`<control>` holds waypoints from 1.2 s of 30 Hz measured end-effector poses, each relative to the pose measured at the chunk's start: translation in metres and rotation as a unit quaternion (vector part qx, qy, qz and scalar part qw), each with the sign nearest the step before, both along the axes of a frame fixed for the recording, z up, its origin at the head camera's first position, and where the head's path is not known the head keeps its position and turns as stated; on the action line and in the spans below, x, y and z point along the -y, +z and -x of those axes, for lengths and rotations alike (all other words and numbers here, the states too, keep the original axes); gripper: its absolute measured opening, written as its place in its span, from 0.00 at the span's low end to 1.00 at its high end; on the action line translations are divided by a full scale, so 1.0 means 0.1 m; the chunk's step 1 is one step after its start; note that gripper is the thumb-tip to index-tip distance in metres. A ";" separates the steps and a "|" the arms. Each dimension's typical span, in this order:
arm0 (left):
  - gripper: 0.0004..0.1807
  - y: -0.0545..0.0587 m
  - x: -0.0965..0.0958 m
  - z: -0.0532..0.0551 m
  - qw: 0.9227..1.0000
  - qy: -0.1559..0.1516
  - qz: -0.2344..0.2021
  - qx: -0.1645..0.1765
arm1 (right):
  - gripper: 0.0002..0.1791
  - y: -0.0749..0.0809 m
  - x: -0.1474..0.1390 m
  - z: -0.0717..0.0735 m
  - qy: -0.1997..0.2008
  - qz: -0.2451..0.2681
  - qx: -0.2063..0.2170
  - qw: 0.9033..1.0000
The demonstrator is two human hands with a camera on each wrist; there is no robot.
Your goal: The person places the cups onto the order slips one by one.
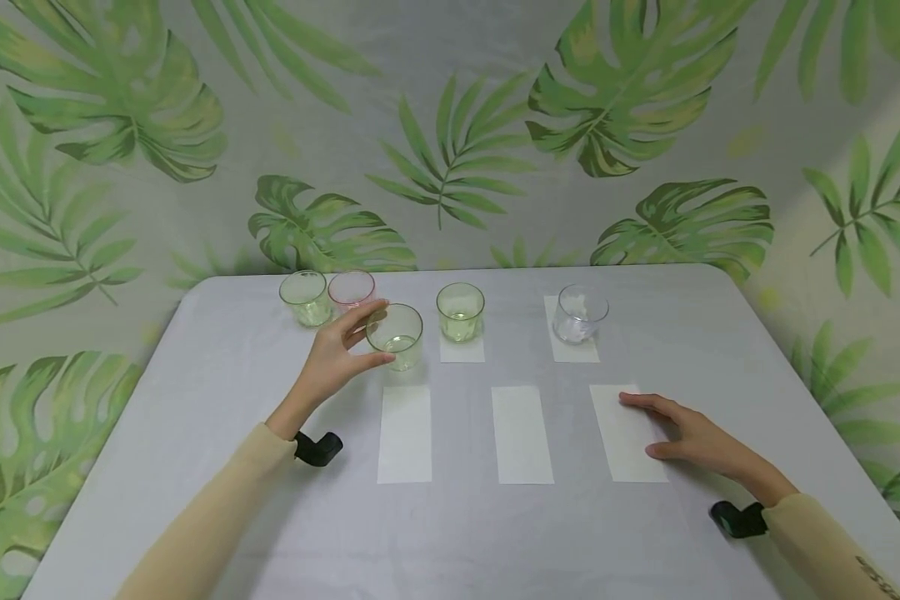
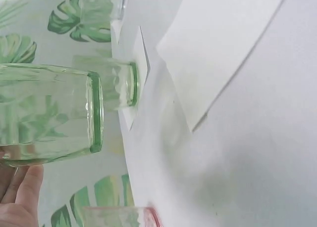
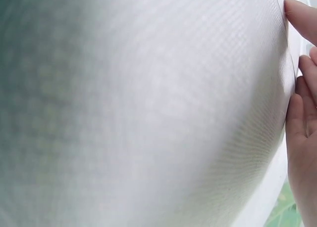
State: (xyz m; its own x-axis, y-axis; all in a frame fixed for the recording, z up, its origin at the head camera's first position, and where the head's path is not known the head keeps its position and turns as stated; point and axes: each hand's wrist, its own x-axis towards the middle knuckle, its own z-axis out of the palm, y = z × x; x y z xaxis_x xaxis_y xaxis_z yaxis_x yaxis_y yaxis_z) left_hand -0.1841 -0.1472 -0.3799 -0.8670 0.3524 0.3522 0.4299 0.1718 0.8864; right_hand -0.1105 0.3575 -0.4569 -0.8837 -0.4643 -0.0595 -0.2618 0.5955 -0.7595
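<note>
My left hand [image 1: 337, 348] grips a clear green glass [image 1: 395, 336] between thumb and fingers. In the left wrist view this green glass [image 2: 49, 113] is held above the tabletop, its thick base toward the cloth. Past it stands a second green glass [image 1: 461, 313] on a white paper strip [image 1: 462, 352]. At the right, my right hand [image 1: 701, 442] lies with fingers extended over the edge of a front paper strip [image 1: 624, 437], holding nothing. In the right wrist view the fingers of the right hand [image 3: 303, 123] rest low at the white surface.
Behind the left hand stand another green glass [image 1: 305, 300] and a pink-rimmed glass [image 1: 352, 289], close together. A colourless glass [image 1: 579, 315] is on the back right strip. Two more paper strips, left [image 1: 405, 437] and middle [image 1: 522, 437], lie in front on the white-covered table [image 1: 450, 542].
</note>
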 end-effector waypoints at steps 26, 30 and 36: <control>0.39 0.04 -1.03 -0.03 0.990 -0.135 -0.013 -0.024 | 0.38 0.01 0.00 0.00 0.002 -0.004 0.009 1.000; 0.40 -0.12 -1.16 0.03 0.990 -0.141 -0.010 -0.024 | 0.38 0.01 -0.01 0.00 0.006 -0.005 0.002 1.000; 0.40 -0.27 -1.34 0.07 0.986 -0.165 -0.017 -0.012 | 0.37 0.01 -0.01 0.00 0.019 -0.012 -0.020 1.000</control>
